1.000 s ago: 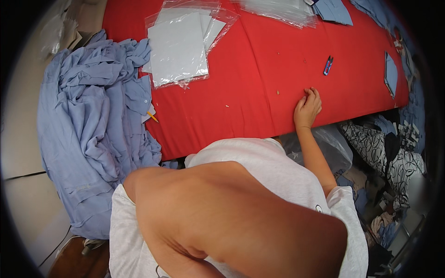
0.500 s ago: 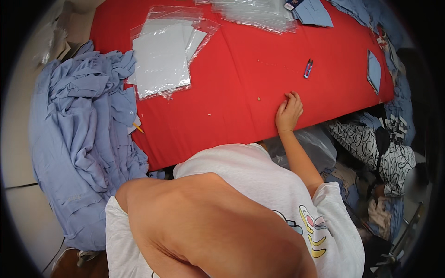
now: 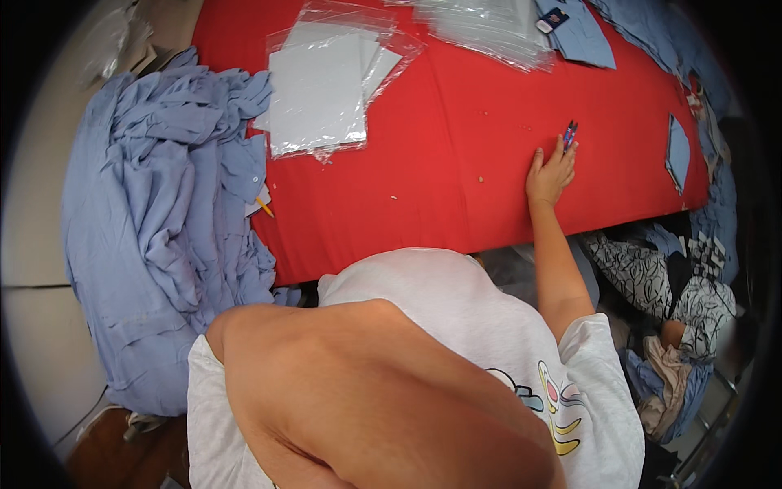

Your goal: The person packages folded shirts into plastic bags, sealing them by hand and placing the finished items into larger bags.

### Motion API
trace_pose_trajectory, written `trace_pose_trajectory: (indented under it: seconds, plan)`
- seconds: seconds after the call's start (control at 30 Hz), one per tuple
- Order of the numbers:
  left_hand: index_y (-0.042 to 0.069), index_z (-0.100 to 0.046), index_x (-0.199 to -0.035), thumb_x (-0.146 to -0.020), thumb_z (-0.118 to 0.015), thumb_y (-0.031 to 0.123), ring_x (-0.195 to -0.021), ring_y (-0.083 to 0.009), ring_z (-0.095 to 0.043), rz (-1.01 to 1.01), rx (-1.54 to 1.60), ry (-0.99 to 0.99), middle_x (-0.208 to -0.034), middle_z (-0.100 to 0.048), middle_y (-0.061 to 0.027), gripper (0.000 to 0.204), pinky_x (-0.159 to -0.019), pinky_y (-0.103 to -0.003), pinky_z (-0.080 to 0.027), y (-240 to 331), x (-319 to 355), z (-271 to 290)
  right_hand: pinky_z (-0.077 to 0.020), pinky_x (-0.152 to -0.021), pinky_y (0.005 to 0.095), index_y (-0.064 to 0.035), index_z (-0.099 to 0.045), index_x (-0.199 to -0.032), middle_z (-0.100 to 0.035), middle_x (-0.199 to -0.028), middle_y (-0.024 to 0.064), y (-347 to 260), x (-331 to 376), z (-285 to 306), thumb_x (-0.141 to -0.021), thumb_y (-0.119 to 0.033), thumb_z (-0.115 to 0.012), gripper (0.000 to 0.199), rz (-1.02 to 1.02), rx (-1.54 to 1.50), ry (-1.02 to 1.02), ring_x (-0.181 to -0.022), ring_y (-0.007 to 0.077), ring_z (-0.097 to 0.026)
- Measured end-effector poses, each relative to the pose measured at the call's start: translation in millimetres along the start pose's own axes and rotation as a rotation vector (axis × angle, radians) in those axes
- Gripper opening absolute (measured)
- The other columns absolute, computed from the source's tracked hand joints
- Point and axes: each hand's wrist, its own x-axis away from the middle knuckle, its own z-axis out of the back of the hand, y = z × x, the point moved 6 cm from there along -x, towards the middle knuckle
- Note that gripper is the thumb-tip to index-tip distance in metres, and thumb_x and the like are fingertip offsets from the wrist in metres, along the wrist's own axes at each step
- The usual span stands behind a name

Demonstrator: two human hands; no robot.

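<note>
My right hand (image 3: 550, 177) reaches over the red table cover with its fingers stretched out and a little apart. Its fingertips are at the lower end of a small pair of blue thread snips (image 3: 572, 128), partly covering it; a firm grip does not show. My left arm (image 3: 383, 383) is bent and raised close in front of me, filling the lower middle of the head view, and its hand is out of sight.
A heap of blue cloth (image 3: 138, 244) hangs over the table's left side. Clear plastic bags with white sheets (image 3: 318, 94) lie at the back left, more clear bags (image 3: 485, 28) behind. Blue pieces (image 3: 582, 37) and a blue flat piece (image 3: 677, 153) lie on the right.
My right hand has moved forward from the table's near part to the thread snips, and its fingers have straightened. The whole view has shifted slightly. My left arm stays raised.
</note>
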Motion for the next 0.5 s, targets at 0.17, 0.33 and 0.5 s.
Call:
trace_pose_trajectory:
  seconds: [0.17,0.33,0.5]
  plan:
    - [-0.005,-0.071,-0.111,-0.105,-0.067,0.019,-0.103,-0.0485,-0.07,-0.003,-0.109,0.035,-0.125,-0.066,-0.0389,0.025,-0.091,-0.05,-0.054,12,7,-9,-0.0246,-0.127,0.0541,-0.0077,-0.037,-0.163,-0.026,-0.173,0.0195,-1,-11,-11,-0.108,-0.046,-0.052,0.069,-0.004,0.012,-0.06,-0.159,0.0352,-0.027]
    - [-0.004,-0.071,-0.111,-0.106,-0.064,0.019,-0.107,-0.0501,-0.069,0.005,-0.181,0.054,-0.124,-0.066,-0.0394,0.025,-0.096,-0.053,-0.052,27,10,-11,-0.0264,-0.127,0.0516,-0.004,-0.042,-0.16,-0.033,-0.17,0.0196,1,-7,-6,-0.107,-0.044,-0.053,0.067,0.029,-0.022,0.0,-0.156,0.0354,-0.032]
    - [-0.004,-0.07,-0.111,-0.108,-0.06,0.019,-0.111,-0.0517,-0.069,0.04,-0.211,0.062,-0.124,-0.066,-0.0398,0.025,-0.102,-0.057,-0.05,35,6,-3,-0.0278,-0.126,0.0515,-0.0041,-0.043,-0.159,-0.035,-0.169,0.019,4,-4,-4,-0.107,-0.043,-0.055,0.066,0.03,-0.025,0.0,-0.155,0.0358,-0.035]
